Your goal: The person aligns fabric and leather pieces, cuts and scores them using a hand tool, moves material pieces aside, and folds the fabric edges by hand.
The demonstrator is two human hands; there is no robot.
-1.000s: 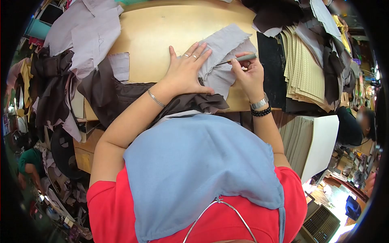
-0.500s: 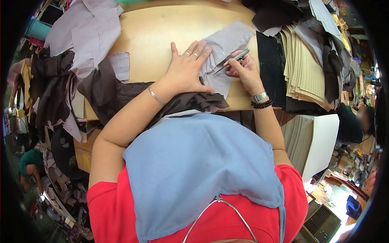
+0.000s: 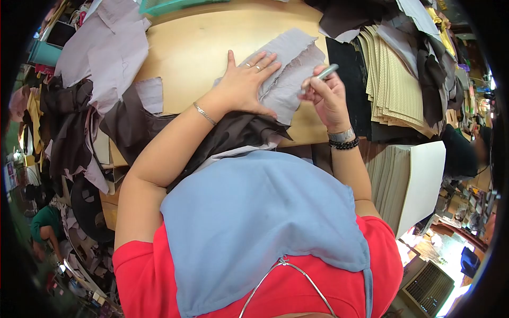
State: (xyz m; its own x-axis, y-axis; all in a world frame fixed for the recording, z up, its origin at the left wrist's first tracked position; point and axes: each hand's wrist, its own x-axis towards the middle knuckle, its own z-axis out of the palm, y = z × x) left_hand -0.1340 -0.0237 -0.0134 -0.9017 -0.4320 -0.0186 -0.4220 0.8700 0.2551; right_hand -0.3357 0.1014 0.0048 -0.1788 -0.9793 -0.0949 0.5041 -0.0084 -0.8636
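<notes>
Pinched in the right hand (image 3: 330, 100) is a slim pen-like tool (image 3: 328, 72), up by the right edge of the grey cloth (image 3: 290, 79). Left hand (image 3: 244, 86) lies flat on the cloth's left side, fingers spread wide, with dark fabric (image 3: 241, 130) bunched near it.

Matt, wrinkled grey cloth (image 3: 294, 66) on smooth, wood-toned tabletop (image 3: 196, 45).

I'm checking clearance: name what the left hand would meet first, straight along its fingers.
Beyond the grey cloth under the left hand, probably the dark brown cloth at upper right; depth is unclear.
</notes>
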